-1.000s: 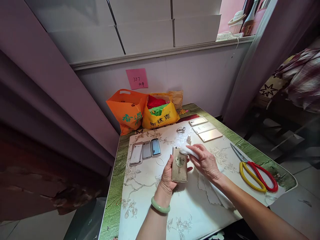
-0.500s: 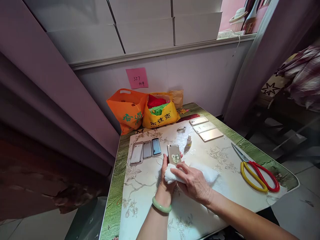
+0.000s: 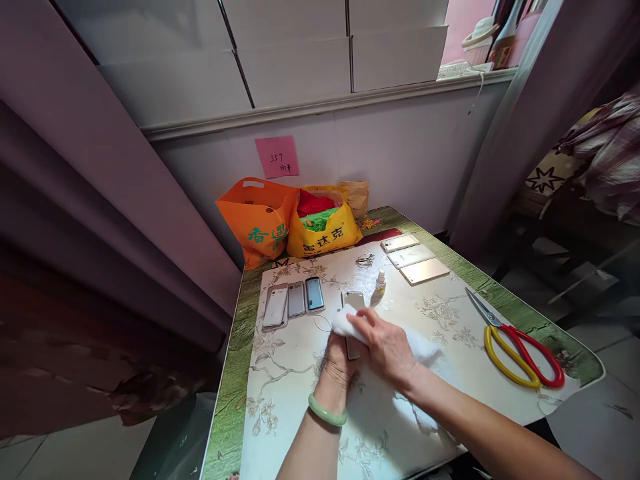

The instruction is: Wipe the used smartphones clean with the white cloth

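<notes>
My left hand (image 3: pixel 339 363), with a green bangle on the wrist, grips a gold phone (image 3: pixel 353 299) from below, back side up. My right hand (image 3: pixel 385 347) presses a white cloth (image 3: pixel 345 325) onto the phone's back and covers most of it. The cloth trails off to the right on the table (image 3: pixel 300 393). A small dropper bottle (image 3: pixel 380 285) stands just beyond the phone.
Three phones (image 3: pixel 295 301) lie in a row at the left and three more (image 3: pixel 413 255) at the far right. Red-and-yellow scissors (image 3: pixel 515 349) lie at the right edge. An orange bag (image 3: pixel 257 223) and a yellow bag (image 3: pixel 323 233) stand against the wall.
My right hand slid the cloth from the phone's top down to its lower end, then back up over its middle. The phone has moved slightly away from me.
</notes>
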Action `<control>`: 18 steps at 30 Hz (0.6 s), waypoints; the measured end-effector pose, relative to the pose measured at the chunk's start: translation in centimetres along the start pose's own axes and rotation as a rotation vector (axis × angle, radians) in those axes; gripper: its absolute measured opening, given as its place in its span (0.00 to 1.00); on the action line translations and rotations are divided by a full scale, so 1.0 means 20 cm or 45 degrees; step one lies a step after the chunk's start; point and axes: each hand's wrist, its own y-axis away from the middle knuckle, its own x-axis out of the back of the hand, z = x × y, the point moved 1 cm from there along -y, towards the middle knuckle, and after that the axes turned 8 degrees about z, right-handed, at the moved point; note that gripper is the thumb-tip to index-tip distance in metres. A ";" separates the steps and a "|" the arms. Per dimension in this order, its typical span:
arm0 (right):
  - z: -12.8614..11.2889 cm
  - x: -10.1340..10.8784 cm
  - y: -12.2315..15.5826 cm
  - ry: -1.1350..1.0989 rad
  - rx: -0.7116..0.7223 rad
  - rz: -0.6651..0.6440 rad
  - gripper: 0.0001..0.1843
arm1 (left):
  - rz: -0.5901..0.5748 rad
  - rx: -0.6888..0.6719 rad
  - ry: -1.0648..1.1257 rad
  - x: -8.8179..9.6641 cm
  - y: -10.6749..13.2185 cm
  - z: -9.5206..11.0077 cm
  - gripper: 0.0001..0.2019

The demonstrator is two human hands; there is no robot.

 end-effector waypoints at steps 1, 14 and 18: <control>-0.01 -0.01 0.06 -0.018 0.065 -0.028 0.18 | 0.004 0.001 0.004 0.01 0.00 0.01 0.14; 0.02 0.03 0.09 -0.129 0.035 -0.134 0.18 | -0.078 -0.049 -0.050 -0.05 0.04 0.05 0.22; 0.04 0.03 0.16 -0.212 0.182 -0.146 0.20 | 0.035 -0.050 -0.015 -0.06 0.05 0.07 0.19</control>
